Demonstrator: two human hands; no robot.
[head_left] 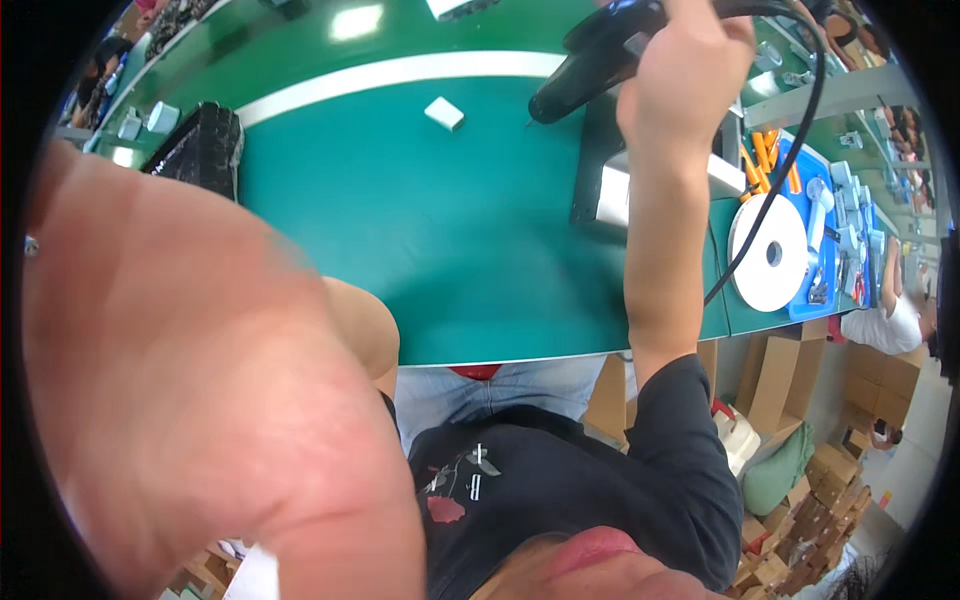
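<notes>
At the upper right, my right hand [685,75] is closed around a black corded electric screwdriver [585,82]. Its thin bit points down and left over the green work mat [450,230]. A black cable [806,130] curves from the tool down past my right forearm. My left hand [220,370] is raised very close to the camera and fills the left side, blurred. Its fingers cannot be made out. On the mat, left of the tool's tip, lies a small white block [444,113].
A dark box-shaped unit [598,160] stands partly behind my right forearm. Farther right are a white disc-shaped reel [750,250] and a blue tray [800,308] with orange and pale blue parts. A black bin [210,150] sits at far left. Cardboard boxes [785,375] stand below the bench's right end.
</notes>
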